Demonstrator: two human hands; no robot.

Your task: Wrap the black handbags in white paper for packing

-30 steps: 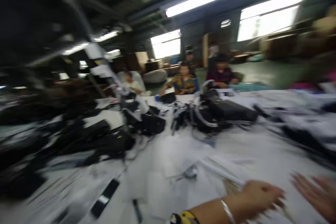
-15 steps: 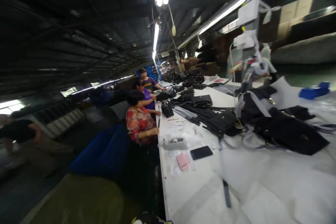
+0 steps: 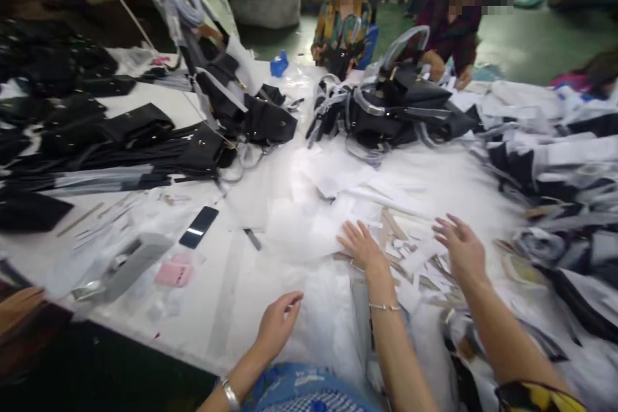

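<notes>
My left hand (image 3: 363, 249) lies flat with fingers spread on a heap of white sheets and paper scraps (image 3: 313, 219) on the white table (image 3: 212, 309). A thin bracelet sits on its wrist. My right hand (image 3: 461, 248) hovers open just to the right, fingers apart, over small white and tan cut pieces (image 3: 410, 251). Neither hand holds anything. A third hand (image 3: 279, 324), loosely curled, reaches in at the lower left; it belongs to another person in blue clothing.
Black bags (image 3: 386, 109) with wrapped handles are piled at the middle back, and more black bags (image 3: 120, 135) at the left. A phone (image 3: 199, 226), a pink case (image 3: 172, 271) and a grey dispenser (image 3: 130, 265) lie at the left. People sit across the table.
The view has swung from the long row of workers on the left back to the table in front. Both my hands, out of sight half a second ago, now show spread over the scraps.
</notes>
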